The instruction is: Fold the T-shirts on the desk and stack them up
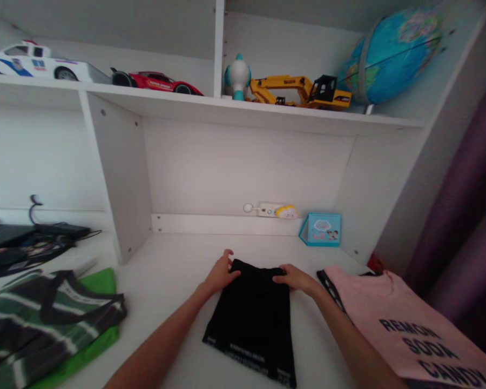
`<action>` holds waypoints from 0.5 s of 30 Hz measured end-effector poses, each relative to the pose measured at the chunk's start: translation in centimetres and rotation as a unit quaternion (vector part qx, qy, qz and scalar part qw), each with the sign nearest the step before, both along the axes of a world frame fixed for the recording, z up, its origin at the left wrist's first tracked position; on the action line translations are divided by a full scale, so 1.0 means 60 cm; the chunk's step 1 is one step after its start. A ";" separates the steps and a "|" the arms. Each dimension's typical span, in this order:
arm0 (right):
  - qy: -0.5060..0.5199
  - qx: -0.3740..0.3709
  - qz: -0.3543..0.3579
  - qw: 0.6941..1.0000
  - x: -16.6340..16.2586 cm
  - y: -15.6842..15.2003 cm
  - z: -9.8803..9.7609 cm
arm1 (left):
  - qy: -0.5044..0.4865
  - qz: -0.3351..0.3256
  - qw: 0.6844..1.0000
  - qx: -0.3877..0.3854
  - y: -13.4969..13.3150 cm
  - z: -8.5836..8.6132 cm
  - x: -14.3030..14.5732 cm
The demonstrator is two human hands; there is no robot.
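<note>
Head view: the black garment (255,319) lies spread on the white table (166,265) between the two forearms, its lettered hem toward the wearer. It looks laid out fairly smooth and single in outline, so this piece seems only partly dealt with; whether any layer is turned under cannot be told. At the right, a pink shirt (392,302) lies flat over darker cloth; at the left, a striped garment (16,319) rests loosely on green cloth (99,281).

Both arms reach forward from the near edge, angled inward. The left hand (222,273) appears to grip the far left corner, thumb on top, one finger raised; the right hand (295,277) pinches the far right corner, thumb over the cloth.
</note>
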State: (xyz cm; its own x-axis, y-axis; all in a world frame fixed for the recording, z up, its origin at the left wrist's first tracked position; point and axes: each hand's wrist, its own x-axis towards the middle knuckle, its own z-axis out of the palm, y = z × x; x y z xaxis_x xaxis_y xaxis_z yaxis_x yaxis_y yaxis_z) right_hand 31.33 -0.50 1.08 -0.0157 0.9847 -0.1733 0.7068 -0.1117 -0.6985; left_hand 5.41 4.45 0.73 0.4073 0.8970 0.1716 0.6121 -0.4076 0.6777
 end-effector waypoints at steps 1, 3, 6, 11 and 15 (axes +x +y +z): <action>0.015 -0.003 -0.007 1.000 0.005 -0.009 0.000 | -0.003 -0.006 1.000 -0.028 0.006 0.007 0.006; 0.044 -0.005 -0.032 0.999 0.014 -0.025 -0.001 | -0.001 -0.022 0.997 -0.076 0.019 0.020 0.018; 0.090 0.005 -0.080 0.993 0.016 -0.045 0.000 | -0.001 -0.065 0.988 -0.141 0.029 0.035 0.036; 0.153 0.054 -0.120 0.980 0.004 -0.066 0.034 | -0.056 -0.139 0.971 -0.186 0.019 0.061 0.056; 0.171 0.149 -0.125 0.966 0.012 -0.076 0.129 | -0.127 -0.165 0.969 -0.132 0.025 0.134 0.051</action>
State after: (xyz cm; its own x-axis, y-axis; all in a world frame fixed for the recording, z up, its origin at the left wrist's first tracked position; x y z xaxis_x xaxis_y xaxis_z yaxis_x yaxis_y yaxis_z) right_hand 32.06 -5.05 8.82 0.2225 0.9706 0.0921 0.4062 -0.0064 -0.9137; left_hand 8.47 5.95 8.80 0.6536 0.7520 0.0855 0.2782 -0.3438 0.8969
